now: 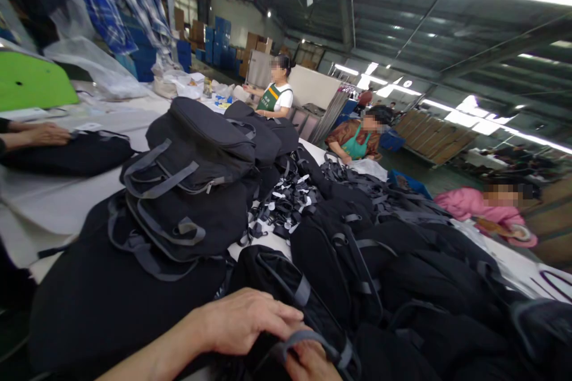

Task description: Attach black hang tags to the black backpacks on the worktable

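A black bag with grey straps (277,277) lies at the bottom centre, under both of my hands. My left hand (250,318) reaches in from the lower left, its fingers together at the bag's edge and touching my other hand. My right hand (310,360) is at the bottom edge, partly behind a grey strap (308,336); its fingertips are hidden. Left of them stands a stack of black bags (192,190) with grey handles. More black bags (415,274) are heaped on the right. Small black straps with white tags (286,202) lie between the piles.
Another person's hands (44,134) rest on a black bag (75,152) at the far left of the white table (58,196). Three people (279,95) are along the table's far and right sides. A green machine part (33,80) stands at the left edge.
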Motion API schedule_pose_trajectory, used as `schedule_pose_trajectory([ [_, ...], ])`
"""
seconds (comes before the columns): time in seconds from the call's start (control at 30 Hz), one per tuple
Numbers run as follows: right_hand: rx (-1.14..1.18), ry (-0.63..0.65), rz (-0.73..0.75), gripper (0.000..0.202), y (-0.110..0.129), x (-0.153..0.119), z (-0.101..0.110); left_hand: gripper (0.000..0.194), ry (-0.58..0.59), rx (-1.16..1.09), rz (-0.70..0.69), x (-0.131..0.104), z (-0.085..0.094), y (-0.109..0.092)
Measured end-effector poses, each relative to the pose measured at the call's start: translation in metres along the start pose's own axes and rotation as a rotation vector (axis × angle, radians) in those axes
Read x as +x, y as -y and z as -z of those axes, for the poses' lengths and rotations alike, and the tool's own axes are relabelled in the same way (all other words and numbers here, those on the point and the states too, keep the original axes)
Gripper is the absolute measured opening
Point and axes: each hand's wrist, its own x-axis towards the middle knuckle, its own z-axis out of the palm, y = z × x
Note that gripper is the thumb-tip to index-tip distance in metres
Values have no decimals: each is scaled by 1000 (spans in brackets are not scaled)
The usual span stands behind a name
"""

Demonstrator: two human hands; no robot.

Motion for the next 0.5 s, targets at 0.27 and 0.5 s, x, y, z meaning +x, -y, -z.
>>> schedule_pose_trajectory([
  [0.27,302,102,-217,30,-12,1,0,29,-25,230,-14,27,-5,14],
  [0.5,850,-32,-172,34,11,5,-10,16,-38,476,140,36,-18,26],
])
